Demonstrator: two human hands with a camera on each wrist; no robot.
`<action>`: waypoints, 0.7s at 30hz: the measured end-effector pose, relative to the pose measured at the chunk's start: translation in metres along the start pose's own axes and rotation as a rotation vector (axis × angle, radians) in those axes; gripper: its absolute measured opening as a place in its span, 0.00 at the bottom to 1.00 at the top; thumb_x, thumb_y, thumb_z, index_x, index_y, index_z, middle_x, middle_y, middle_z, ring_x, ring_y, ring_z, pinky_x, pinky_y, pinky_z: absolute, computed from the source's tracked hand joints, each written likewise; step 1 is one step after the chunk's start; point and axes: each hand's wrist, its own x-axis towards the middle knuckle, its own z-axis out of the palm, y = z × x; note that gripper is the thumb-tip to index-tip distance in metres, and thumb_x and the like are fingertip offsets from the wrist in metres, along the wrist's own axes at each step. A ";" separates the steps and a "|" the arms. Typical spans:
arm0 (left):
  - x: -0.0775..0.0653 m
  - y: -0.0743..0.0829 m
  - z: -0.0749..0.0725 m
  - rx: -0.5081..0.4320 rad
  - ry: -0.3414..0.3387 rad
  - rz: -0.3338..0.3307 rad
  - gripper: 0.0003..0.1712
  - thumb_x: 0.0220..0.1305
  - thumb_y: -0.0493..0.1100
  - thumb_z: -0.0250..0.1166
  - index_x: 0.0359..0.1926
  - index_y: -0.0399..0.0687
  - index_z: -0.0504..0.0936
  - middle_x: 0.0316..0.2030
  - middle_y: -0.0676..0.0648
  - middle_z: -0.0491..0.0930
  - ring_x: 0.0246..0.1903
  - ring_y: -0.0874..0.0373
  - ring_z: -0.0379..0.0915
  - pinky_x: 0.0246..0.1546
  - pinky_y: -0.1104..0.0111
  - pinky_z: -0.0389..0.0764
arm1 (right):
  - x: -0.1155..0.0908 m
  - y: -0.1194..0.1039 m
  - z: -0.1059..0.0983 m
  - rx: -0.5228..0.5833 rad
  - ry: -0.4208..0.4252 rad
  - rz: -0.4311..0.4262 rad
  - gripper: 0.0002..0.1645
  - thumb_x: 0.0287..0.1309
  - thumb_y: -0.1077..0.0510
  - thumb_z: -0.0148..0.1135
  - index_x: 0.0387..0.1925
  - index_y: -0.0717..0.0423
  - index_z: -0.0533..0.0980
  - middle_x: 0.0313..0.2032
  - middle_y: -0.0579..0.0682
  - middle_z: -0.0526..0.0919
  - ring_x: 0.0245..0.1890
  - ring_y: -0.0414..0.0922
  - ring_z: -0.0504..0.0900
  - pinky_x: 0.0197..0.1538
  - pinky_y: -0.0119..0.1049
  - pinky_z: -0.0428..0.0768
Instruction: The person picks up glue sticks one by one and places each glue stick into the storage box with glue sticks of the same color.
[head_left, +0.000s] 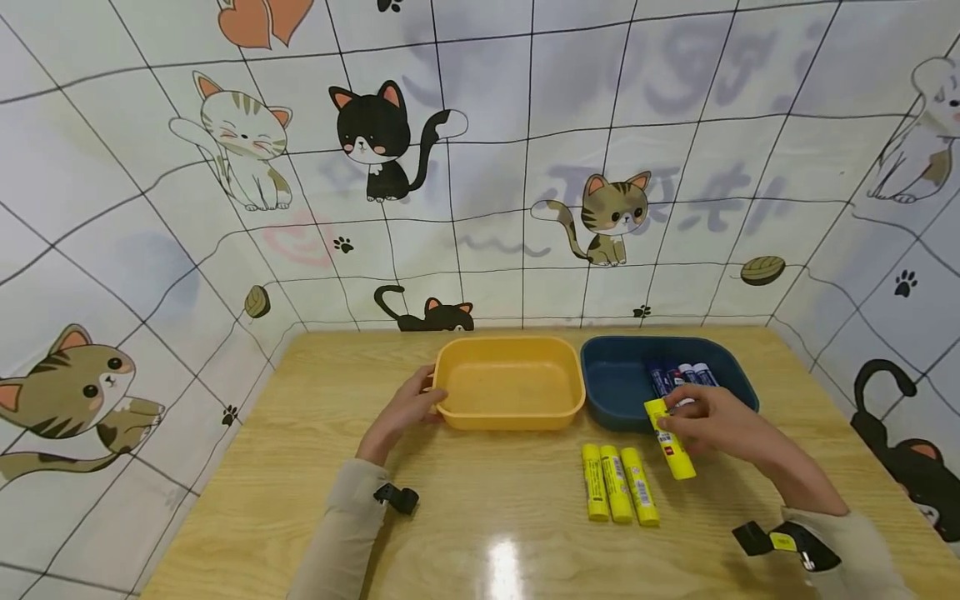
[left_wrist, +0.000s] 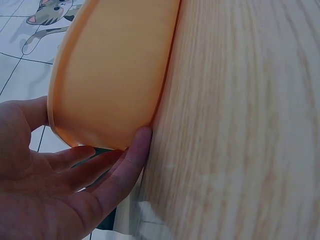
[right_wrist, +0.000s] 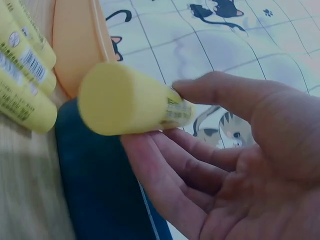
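My right hand [head_left: 716, 421] pinches a yellow glue stick [head_left: 670, 439] between thumb and fingers, over the front edge of the dark blue bin [head_left: 611, 400]. In the right wrist view, the blunt end of that glue stick [right_wrist: 107, 100] faces the camera. Three more yellow glue sticks [head_left: 617, 485] lie side by side on the table before the bins. With thumb at the rim and fingers against the outer wall, my left hand [head_left: 405, 408] holds the left end of the yellow bin [head_left: 510, 423]. The left wrist view shows these fingers [left_wrist: 135, 155] touching the wall.
Inside the dark blue bin lie several dark blue tubes [head_left: 678, 377], some with white ends, partly hidden by the right hand. Both bins stand side by side on the wooden table [head_left: 465, 500]. Behind them rises a cat-patterned wall covering [head_left: 495, 183].
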 end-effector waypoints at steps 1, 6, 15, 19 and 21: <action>0.000 0.000 0.000 -0.006 0.000 -0.001 0.35 0.74 0.40 0.59 0.79 0.48 0.60 0.69 0.33 0.70 0.55 0.44 0.80 0.45 0.56 0.90 | 0.002 -0.003 0.000 -0.012 0.012 -0.007 0.29 0.69 0.52 0.66 0.58 0.69 0.69 0.43 0.57 0.88 0.38 0.45 0.86 0.39 0.45 0.90; 0.001 -0.002 0.000 -0.022 0.006 -0.001 0.35 0.74 0.40 0.59 0.79 0.48 0.61 0.69 0.33 0.70 0.56 0.44 0.80 0.45 0.57 0.91 | 0.014 -0.026 -0.001 -0.045 0.065 -0.038 0.32 0.70 0.49 0.66 0.60 0.70 0.69 0.44 0.58 0.87 0.38 0.45 0.87 0.39 0.42 0.90; 0.000 -0.002 -0.002 -0.024 -0.014 0.007 0.33 0.78 0.49 0.58 0.78 0.51 0.61 0.70 0.34 0.69 0.59 0.43 0.78 0.47 0.55 0.90 | 0.042 -0.066 -0.004 -0.090 0.083 -0.069 0.37 0.69 0.46 0.66 0.63 0.71 0.67 0.45 0.62 0.86 0.36 0.46 0.88 0.39 0.42 0.91; -0.001 -0.002 -0.003 -0.026 -0.025 0.020 0.33 0.79 0.48 0.57 0.78 0.50 0.61 0.69 0.34 0.70 0.56 0.44 0.80 0.48 0.54 0.90 | 0.058 -0.079 -0.004 -0.114 0.056 -0.036 0.38 0.69 0.45 0.66 0.63 0.70 0.67 0.49 0.66 0.85 0.37 0.46 0.88 0.41 0.44 0.91; -0.001 -0.003 -0.003 -0.024 -0.031 0.028 0.32 0.79 0.46 0.56 0.78 0.49 0.60 0.69 0.33 0.70 0.56 0.44 0.80 0.48 0.54 0.90 | 0.066 -0.083 -0.004 -0.122 0.040 -0.025 0.37 0.69 0.45 0.66 0.63 0.70 0.68 0.51 0.67 0.84 0.39 0.47 0.88 0.42 0.45 0.91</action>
